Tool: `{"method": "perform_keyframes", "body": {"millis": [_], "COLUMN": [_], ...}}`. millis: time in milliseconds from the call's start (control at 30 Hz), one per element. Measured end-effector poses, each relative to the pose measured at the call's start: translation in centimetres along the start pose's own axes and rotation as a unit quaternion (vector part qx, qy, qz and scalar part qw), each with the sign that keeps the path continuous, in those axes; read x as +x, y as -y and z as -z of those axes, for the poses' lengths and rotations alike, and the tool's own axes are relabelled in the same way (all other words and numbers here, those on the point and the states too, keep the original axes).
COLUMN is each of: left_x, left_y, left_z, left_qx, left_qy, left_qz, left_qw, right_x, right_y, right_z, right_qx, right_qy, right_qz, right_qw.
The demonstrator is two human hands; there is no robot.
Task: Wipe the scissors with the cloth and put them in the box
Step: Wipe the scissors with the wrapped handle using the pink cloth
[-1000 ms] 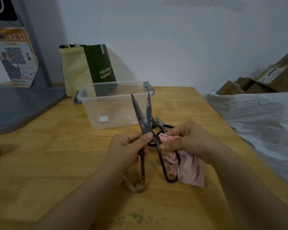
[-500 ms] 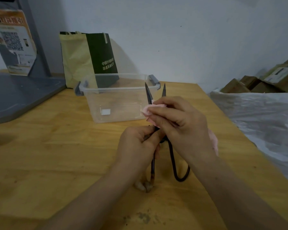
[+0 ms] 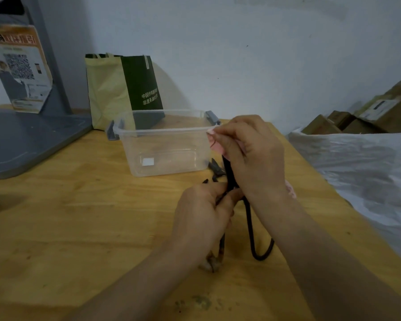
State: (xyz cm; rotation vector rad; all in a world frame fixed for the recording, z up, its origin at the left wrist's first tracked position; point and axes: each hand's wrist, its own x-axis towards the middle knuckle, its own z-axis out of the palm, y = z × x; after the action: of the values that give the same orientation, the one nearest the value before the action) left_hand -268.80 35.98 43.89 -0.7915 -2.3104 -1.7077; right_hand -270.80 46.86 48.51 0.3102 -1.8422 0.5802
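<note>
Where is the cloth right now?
Head view, right of centre: the right hand grips the cloth over the scissors, beside the box.

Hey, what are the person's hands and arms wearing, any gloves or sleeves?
Nothing shows. The left hand and right hand are ungloved; the left forearm and right forearm are bare to the frame's edge, no sleeves in view, and no watch, bracelet or ring is visible.
</note>
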Motion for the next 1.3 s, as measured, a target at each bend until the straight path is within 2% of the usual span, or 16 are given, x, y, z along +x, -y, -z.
{"method": "perform_keyframes", "body": {"millis": [67,200,333,467,633,733,867,1000,1133,1267,1300], "left_x": [0.0,0.6,1.5,1.6,1.5,1.5,1.5,1.5,1.3,1.3,1.3], "left_y": [-0.1,0.1,1.5,2.1,1.8,1.8,2.0,2.1,1.7,1.7,1.8], "left_z": [0.0,0.1,0.9,1.1,0.6,0.6,0.6,0.4,0.2,0.2,0.2], "left_qx": [-0.013,-0.057,-0.135,-0.184,-0.205,-0.219,-0.189,-0.177,-0.187,-0.197,-0.194], "left_qy": [0.013,0.024,-0.004,-0.001,0.029,0.036,0.044,0.037,0.051,0.047,0.048], "left_qz": [0.010,0.047,0.103,0.114,0.088,0.068,0.043,0.026,0.033,0.032,0.026], "left_qw": [1.000,0.997,0.986,0.976,0.974,0.973,0.980,0.983,0.981,0.979,0.979], "right_x": [1.4,3.8,3.4,0.1,-2.7,-3.3,-3.0,-2.0,-0.8,-1.7,-2.0], "right_y": [-0.3,-1.7,-2.1,-1.4,-1.2,-1.1,-1.1,-0.7,-1.6,-1.4,-1.3], "right_z": [-0.5,0.5,3.8,4.2,2.2,1.7,1.7,0.9,1.8,3.0,3.0], "right_qx": [-0.006,0.046,0.058,0.155,0.228,0.314,0.349,0.312,0.288,0.328,0.330], "right_qy": [0.017,-0.014,-0.040,0.016,0.121,0.132,0.092,0.058,-0.021,0.108,0.120], "right_qz": [-0.011,-0.173,-0.234,-0.308,-0.328,-0.375,-0.392,-0.399,-0.436,-0.473,-0.476], "right_qw": [1.000,0.984,0.970,0.938,0.909,0.862,0.846,0.860,0.852,0.811,0.807]}}
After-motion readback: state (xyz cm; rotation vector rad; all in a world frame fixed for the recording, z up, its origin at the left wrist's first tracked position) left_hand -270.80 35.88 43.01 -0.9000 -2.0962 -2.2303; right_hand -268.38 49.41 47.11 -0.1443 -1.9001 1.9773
